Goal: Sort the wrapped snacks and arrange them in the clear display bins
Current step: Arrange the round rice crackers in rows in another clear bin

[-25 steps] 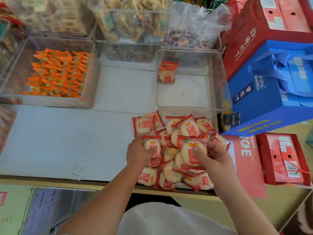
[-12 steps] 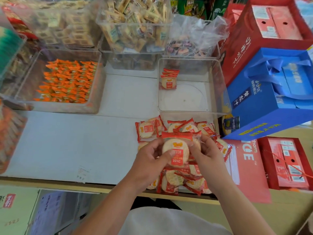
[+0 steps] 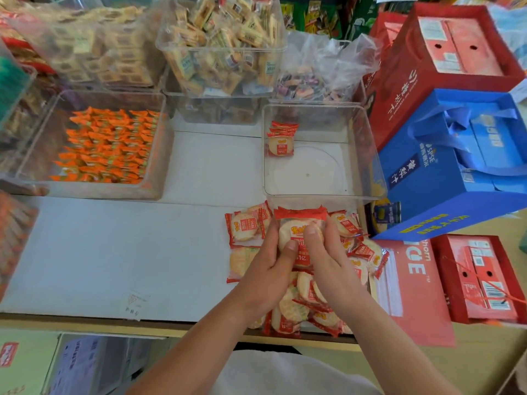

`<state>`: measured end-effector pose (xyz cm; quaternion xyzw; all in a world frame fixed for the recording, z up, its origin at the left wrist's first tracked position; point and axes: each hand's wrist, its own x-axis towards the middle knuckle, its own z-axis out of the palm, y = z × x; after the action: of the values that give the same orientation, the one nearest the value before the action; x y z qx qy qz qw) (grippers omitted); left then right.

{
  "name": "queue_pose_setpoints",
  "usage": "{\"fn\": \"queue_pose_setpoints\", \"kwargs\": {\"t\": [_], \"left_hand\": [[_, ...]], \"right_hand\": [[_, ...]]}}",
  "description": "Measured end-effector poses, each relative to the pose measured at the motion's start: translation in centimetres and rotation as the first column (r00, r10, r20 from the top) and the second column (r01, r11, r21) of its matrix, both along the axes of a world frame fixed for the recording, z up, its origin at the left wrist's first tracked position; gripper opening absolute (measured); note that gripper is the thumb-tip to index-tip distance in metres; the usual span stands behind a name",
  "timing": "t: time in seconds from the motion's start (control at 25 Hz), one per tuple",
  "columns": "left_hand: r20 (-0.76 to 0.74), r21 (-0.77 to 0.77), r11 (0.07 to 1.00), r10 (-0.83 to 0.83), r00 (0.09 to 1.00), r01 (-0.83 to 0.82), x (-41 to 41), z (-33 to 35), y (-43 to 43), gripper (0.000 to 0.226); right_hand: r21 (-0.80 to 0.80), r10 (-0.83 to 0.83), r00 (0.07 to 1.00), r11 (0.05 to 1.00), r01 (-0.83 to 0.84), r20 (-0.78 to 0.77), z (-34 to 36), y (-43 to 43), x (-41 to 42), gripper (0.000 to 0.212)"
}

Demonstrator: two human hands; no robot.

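Note:
Both hands hold a small stack of red-and-clear wrapped rice crackers upright above a loose pile of the same packs on the white shelf. My left hand grips the stack from the left, thumb on its face. My right hand grips it from the right, thumb on the front too. Just behind stands a clear bin, holding only a short row of the same packs in its far left corner.
A clear bin of orange wrapped sweets sits at the left. Bins of tan wrapped biscuits are stacked behind. Blue and red gift boxes crowd the right side. The white shelf lies to the left of the pile.
My left hand picked a pack off the pile and joined it to the ones in my right hand. Both hands now hold the stack together, raised toward the clear bin.

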<state>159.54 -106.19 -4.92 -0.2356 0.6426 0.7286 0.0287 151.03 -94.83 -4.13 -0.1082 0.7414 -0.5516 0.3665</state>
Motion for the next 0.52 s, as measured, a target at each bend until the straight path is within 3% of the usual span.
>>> {"fn": "queue_pose_setpoints", "kwargs": {"t": [0.16, 0.24, 0.36, 0.52], "left_hand": [[-0.014, -0.050, 0.994, 0.094, 0.995, -0.095, -2.0, 0.4, -3.4, 0.063], [0.016, -0.078, 0.989, 0.126, 0.992, -0.124, -3.3, 0.2, -5.7, 0.072], [0.007, -0.132, 0.987, 0.096, 0.995, -0.095, -6.4, -0.2, -8.7, 0.065], [0.008, -0.224, 0.971, 0.090, 0.996, -0.086, -11.5, -1.0, -11.1, 0.055]], "right_hand": [[-0.029, 0.071, 0.997, 0.997, -0.070, 0.024, 1.3, -1.2, -3.7, 0.040], [0.000, 0.114, 0.994, 0.994, -0.114, 0.004, 1.9, -1.7, -6.8, 0.047], [0.128, 0.280, 0.958, 0.954, -0.271, -0.065, 2.6, -3.5, -12.0, 0.070], [0.315, 0.410, 0.877, 0.891, -0.327, -0.249, 1.6, -7.3, -17.6, 0.053]]}}
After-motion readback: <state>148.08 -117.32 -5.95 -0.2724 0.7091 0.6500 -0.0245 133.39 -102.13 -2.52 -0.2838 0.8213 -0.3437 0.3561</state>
